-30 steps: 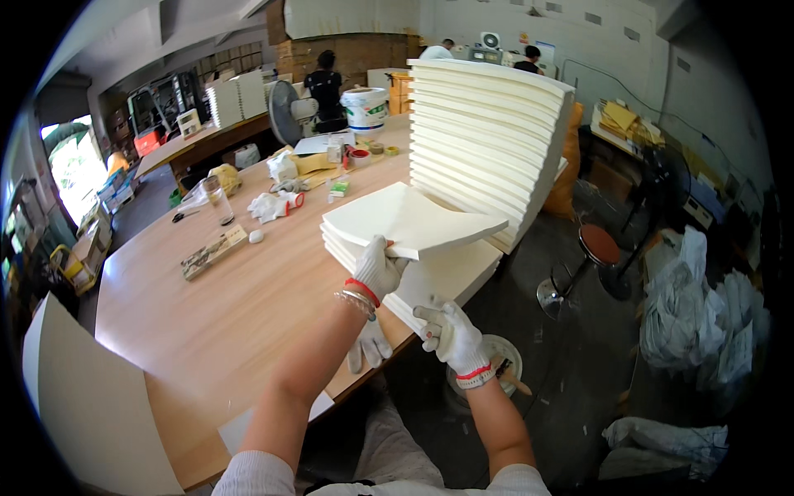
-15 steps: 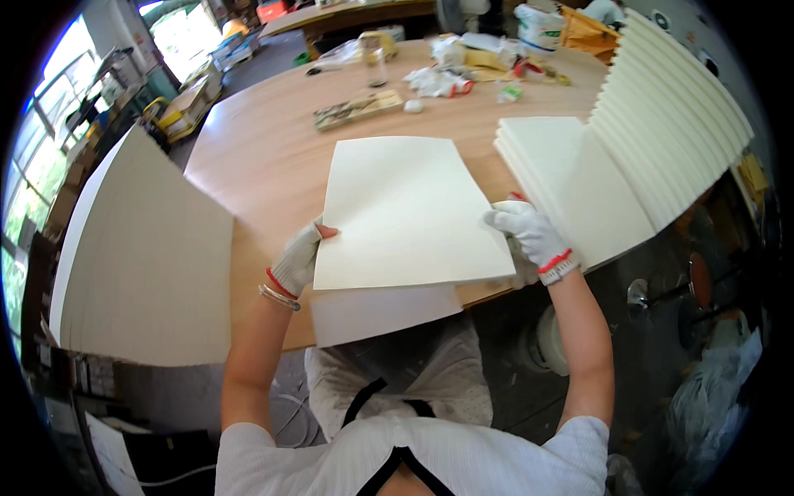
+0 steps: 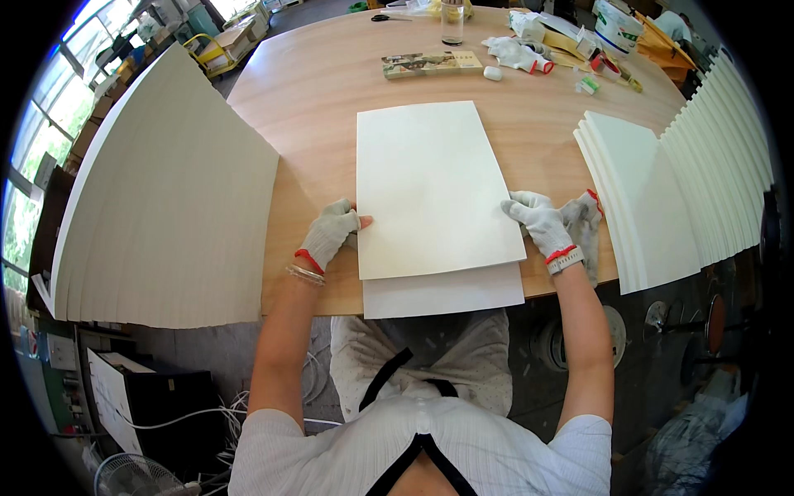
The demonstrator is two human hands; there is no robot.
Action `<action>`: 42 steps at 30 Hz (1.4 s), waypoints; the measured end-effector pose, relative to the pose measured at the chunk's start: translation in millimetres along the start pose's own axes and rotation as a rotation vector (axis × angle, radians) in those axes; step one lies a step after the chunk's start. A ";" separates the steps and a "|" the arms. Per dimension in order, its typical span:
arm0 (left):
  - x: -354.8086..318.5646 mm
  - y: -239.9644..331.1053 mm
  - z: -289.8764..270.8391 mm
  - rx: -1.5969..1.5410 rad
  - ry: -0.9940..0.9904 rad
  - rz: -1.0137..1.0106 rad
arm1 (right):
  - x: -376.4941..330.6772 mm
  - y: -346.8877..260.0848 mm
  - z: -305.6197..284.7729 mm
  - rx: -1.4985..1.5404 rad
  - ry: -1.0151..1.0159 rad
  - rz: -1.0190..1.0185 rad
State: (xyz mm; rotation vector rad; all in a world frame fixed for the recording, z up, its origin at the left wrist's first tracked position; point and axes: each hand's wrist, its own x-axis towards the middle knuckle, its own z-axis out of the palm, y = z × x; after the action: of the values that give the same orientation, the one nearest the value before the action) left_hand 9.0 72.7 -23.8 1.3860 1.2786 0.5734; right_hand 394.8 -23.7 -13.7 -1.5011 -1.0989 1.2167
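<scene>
A cream-white rectangular paper pad (image 3: 434, 186) lies level in front of me, low over the table. On its left edge my left hand (image 3: 332, 227), in a fingertip-less white knit glove with a red cuff, is closed, thumb on top. My right hand (image 3: 536, 221), gloved alike, pinches the right edge. A white sheet (image 3: 442, 293) shows beneath the pad and juts past the table's front edge. Next to my right hand lies a loose greyish glove (image 3: 585, 227) with a red cuff.
A tall stack of cream-white pads (image 3: 174, 207) stands on the left; another fanned stack (image 3: 653, 194) is at the right. Farther back on the table (image 3: 322, 83) are a patterned box (image 3: 432, 64), a glass (image 3: 452, 23), white gloves (image 3: 517, 54), tape (image 3: 605, 66) and scissors (image 3: 389, 17).
The pad has come down toward the table and over the white sheet, with both hands still on its edges. The view has shifted, so the surroundings sit differently.
</scene>
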 end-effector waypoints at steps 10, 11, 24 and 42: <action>-96.9 9.2 19.1 0.504 0.220 0.182 | 0.4 6.5 -2.0 -0.107 0.006 -0.033; -116.9 5.2 25.6 0.526 0.200 0.210 | -2.6 3.1 -2.7 -0.133 0.005 -0.022; -140.6 -26.4 54.1 0.533 0.318 0.403 | -6.3 -4.8 -4.5 -0.605 0.039 -0.153; -120.6 26.9 62.4 1.064 0.171 0.846 | -60.1 -20.1 -4.0 -0.366 -0.288 -0.380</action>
State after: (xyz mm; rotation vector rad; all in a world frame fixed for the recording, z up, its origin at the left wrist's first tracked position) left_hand 38.0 -54.8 21.5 2.8782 1.1057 0.5781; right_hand 389.1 -78.2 18.4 -1.3136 -1.7879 1.0179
